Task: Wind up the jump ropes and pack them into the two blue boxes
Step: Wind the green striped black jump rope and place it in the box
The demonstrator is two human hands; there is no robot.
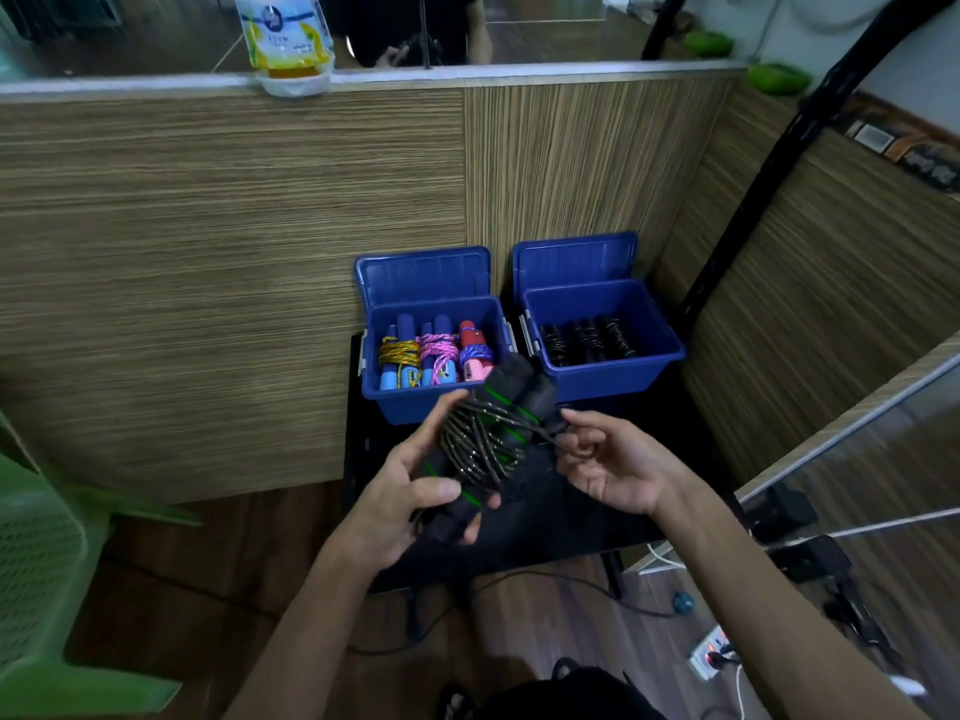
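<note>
While my left hand (410, 491) wraps its fingers round the black jump rope (483, 439), thumb over the lower handle, my right hand (608, 470) pinches the loose cord end just beside the upper handles. The bundle hangs in the air over the front half of the black tabletop (561, 522), touching nothing but my hands.

Room-wise it's tight up back: both blue boxes sit at the far edge, lids flipped up against the wood-grain wall (234, 252). The left blue box (431, 402) at the far left corner has three colourful wound ropes side by side, pretty much filling the floor of it. The right blue box (608, 376) at the far right corner holds dark wound ropes along its back part, with bare blue floor in front of them. The near wall of the left box is just beyond the top of my bundle.

Off the tabletop: a green plastic chair (47, 563) to the left, a black slanted pole (769, 174) just right of the boxes, cables and a power strip (714, 652) on the floor near the front right corner.
</note>
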